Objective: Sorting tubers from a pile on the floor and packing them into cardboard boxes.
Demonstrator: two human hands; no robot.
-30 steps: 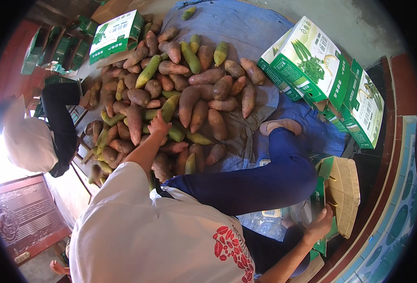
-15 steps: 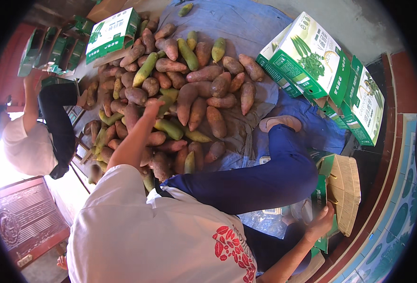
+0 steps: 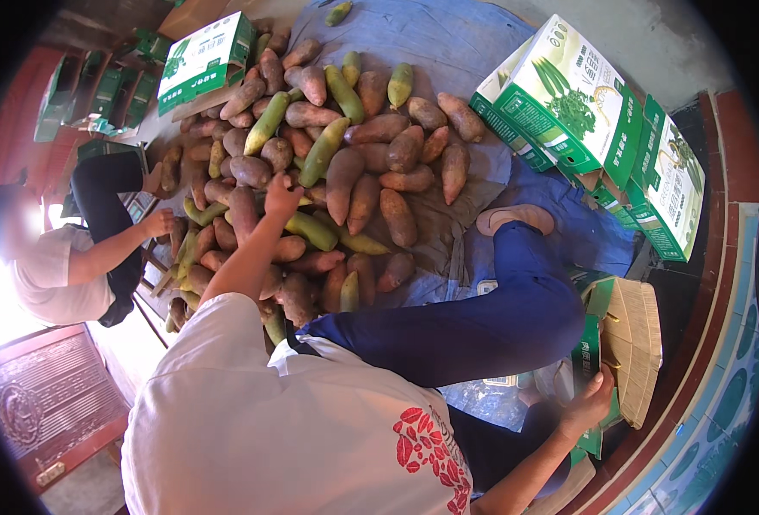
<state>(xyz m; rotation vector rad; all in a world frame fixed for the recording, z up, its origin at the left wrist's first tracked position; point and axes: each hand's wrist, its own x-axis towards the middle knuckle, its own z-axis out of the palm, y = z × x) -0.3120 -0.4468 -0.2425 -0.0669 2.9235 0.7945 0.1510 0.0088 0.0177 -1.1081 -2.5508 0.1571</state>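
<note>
A big heap of brown sweet potatoes (image 3: pixel 371 163) and green oblong fruits (image 3: pixel 324 150) lies on a blue tarp (image 3: pixel 448 43). My left hand (image 3: pixel 281 196) reaches forward onto the middle of the heap, fingers bent down over the tubers; whether it grips one is hidden. At the lower right, my right hand (image 3: pixel 592 402) holds the edge of an open green cardboard box (image 3: pixel 587 352) beside my blue-trousered leg (image 3: pixel 482 318).
Green-and-white cartons stand at the upper right (image 3: pixel 568 94) and upper left (image 3: pixel 203 56). Another person in a white shirt (image 3: pixel 53 275) sits at the left, a hand (image 3: pixel 158 223) at the heap's edge. A red wooden step (image 3: pixel 45 403) lies at the lower left.
My left hand has stretched farther forward, from the near part of the heap up to its middle. The other person's arm has come down to the heap's edge. My right hand stays on the box.
</note>
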